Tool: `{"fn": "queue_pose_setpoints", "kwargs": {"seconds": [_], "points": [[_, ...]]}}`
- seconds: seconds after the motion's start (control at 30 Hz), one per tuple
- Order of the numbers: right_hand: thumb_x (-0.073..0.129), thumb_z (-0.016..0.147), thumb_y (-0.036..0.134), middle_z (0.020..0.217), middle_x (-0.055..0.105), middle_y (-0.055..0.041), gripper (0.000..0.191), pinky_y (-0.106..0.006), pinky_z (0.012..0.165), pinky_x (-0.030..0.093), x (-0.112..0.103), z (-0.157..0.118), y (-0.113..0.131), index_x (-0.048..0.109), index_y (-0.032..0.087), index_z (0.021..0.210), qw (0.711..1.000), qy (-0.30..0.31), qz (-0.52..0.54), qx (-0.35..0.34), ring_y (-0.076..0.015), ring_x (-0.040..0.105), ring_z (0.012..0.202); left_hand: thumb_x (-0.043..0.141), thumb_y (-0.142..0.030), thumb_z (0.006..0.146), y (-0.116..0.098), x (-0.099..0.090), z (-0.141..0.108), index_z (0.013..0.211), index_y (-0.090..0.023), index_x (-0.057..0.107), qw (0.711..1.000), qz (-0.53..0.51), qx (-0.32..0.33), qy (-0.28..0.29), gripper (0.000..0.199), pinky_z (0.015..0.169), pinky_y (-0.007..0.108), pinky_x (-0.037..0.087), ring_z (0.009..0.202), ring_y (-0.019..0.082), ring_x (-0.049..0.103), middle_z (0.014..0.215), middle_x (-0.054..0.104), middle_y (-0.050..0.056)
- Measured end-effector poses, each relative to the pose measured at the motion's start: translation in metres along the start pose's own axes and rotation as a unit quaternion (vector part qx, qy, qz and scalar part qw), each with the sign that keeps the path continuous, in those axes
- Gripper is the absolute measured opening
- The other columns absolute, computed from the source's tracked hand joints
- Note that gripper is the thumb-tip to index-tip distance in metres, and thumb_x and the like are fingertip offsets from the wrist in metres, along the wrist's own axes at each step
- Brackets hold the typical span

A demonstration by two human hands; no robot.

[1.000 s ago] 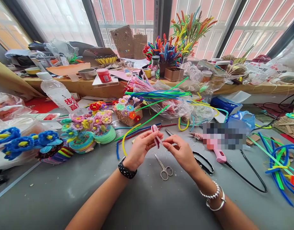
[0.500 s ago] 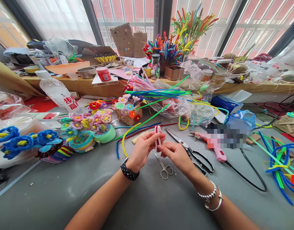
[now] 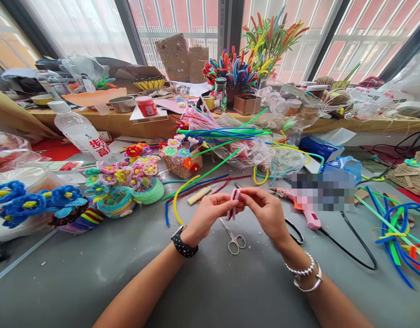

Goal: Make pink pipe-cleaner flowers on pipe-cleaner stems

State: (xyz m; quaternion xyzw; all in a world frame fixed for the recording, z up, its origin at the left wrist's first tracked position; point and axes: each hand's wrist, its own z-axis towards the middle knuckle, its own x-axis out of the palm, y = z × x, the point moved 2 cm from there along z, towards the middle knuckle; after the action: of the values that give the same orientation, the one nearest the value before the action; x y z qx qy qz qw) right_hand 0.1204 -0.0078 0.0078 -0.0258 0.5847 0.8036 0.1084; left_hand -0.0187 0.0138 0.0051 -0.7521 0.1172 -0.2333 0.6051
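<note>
A small folded piece of white and dark red pipe cleaner (image 3: 234, 203) is pinched between my two hands over the grey table. My left hand (image 3: 210, 213), with a dotted black band at the wrist, grips its left side. On the other side, the thumb and fingertips of my right hand (image 3: 266, 212) close on its upper end. Small silver scissors (image 3: 235, 241) lie just below the hands. Larger black-handled scissors (image 3: 296, 231) are mostly covered by my right hand. A short pale wooden piece (image 3: 199, 195) rests behind my left hand.
A pink glue gun (image 3: 312, 218) with its black cord lies to the right, near loose pipe cleaners (image 3: 397, 232). Pipe-cleaner flower pots (image 3: 150, 190) and a plastic bottle (image 3: 81, 132) stand left. Plastic bags and green pipe cleaners (image 3: 226, 132) are heaped at the back.
My right hand has risen from the lower end of the folded pipe cleaner to its upper end, covering more of the large scissors. My left hand has turned and lowered slightly, uncovering the wooden piece.
</note>
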Motion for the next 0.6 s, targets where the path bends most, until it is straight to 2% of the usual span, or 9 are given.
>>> {"fn": "queue_pose_setpoints", "kwargs": {"seconds": [0.3, 0.47, 0.53, 0.6], "points": [[0.055, 0.074, 0.03, 0.074, 0.067, -0.003, 0.016, -0.028, 0.063, 0.051, -0.002, 0.001, -0.004, 0.064, 0.018, 0.078, 1.0, 0.014, -0.006, 0.015, -0.0158, 0.062, 0.064, 0.06, -0.036, 0.069, -0.002, 0.002, 0.0, 0.08, -0.011, 0.064, 0.998, 0.041, 0.038, 0.004, 0.028, 0.053, 0.021, 0.037, 0.055, 0.009, 0.05, 0.07, 0.063, 0.005], [0.055, 0.074, 0.03, 0.074, 0.067, -0.0032, 0.016, -0.027, 0.063, 0.051, -0.001, 0.0, -0.001, 0.065, 0.018, 0.077, 0.999, 0.022, -0.028, 0.007, -0.0155, 0.062, 0.066, 0.057, -0.036, 0.071, -0.004, 0.003, 0.0, 0.082, -0.011, 0.063, 0.997, 0.067, 0.035, 0.006, 0.028, 0.053, 0.021, 0.038, 0.058, 0.011, 0.054, 0.074, 0.066, 0.008], [0.054, 0.075, 0.03, 0.079, 0.067, -0.0041, 0.017, -0.028, 0.065, 0.051, -0.002, 0.001, -0.001, 0.064, 0.018, 0.082, 0.999, 0.019, -0.029, 0.008, -0.0159, 0.063, 0.069, 0.056, -0.036, 0.072, -0.01, -0.004, 0.0, 0.08, -0.012, 0.063, 0.991, 0.116, 0.062, -0.017, 0.026, 0.054, 0.022, 0.039, 0.06, 0.013, 0.055, 0.075, 0.067, 0.008], [0.051, 0.076, 0.03, 0.081, 0.067, -0.0051, 0.021, -0.029, 0.067, 0.051, -0.003, 0.002, -0.002, 0.062, 0.017, 0.09, 1.0, 0.009, -0.02, 0.017, -0.0161, 0.063, 0.071, 0.057, -0.036, 0.07, -0.02, -0.019, -0.001, 0.077, -0.014, 0.063, 0.972, 0.187, 0.114, -0.083, 0.023, 0.058, 0.023, 0.04, 0.064, 0.014, 0.056, 0.076, 0.067, 0.007]]}}
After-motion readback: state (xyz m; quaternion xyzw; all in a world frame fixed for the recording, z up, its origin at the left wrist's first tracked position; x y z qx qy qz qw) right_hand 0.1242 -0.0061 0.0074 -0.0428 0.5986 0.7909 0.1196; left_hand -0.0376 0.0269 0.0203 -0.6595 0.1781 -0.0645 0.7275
